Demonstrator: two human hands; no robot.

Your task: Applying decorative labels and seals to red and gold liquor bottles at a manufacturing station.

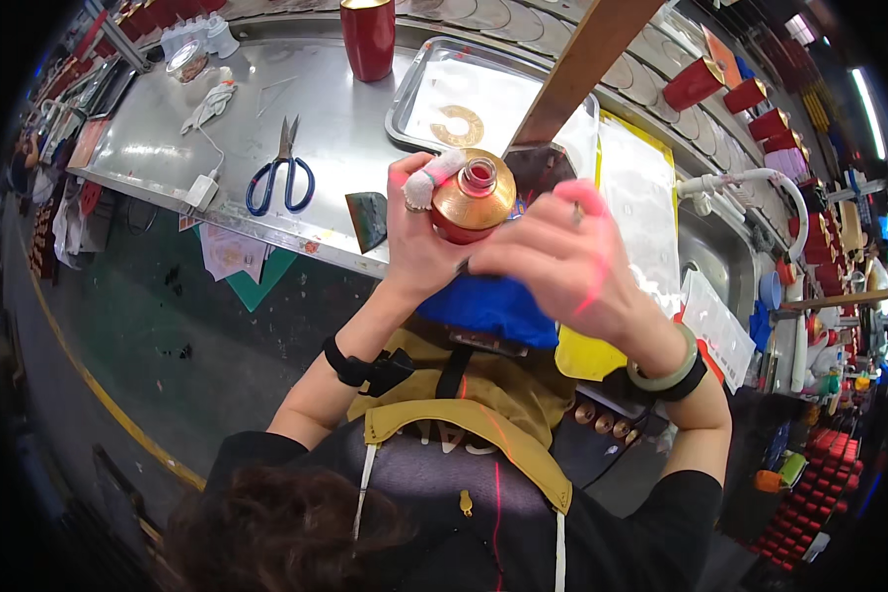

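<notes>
My left hand (pixel 417 232) is wrapped round a red bottle (pixel 476 196) with a gold shoulder and an uncapped neck facing up. A white covering sits on one of its fingers, against the gold shoulder. Close beside the bottle, my right hand (pixel 562 259) is curled, its fingertips near the bottle's lower side. Motion blurs this hand, and whatever its fingers pinch is hidden. A dark flat piece (pixel 367 221) lies at the table edge next to my left hand. Beneath both hands is a blue cloth (pixel 493 312).
On the metal table (pixel 340 148) lie blue-handled scissors (pixel 284 170). A metal tray (pixel 402 111) holds a gold C-shaped piece (pixel 461 126). A red cylinder (pixel 368 44) stands behind. A wooden post (pixel 582 69) slants down near my right hand; a sink (pixel 712 252) is at the right.
</notes>
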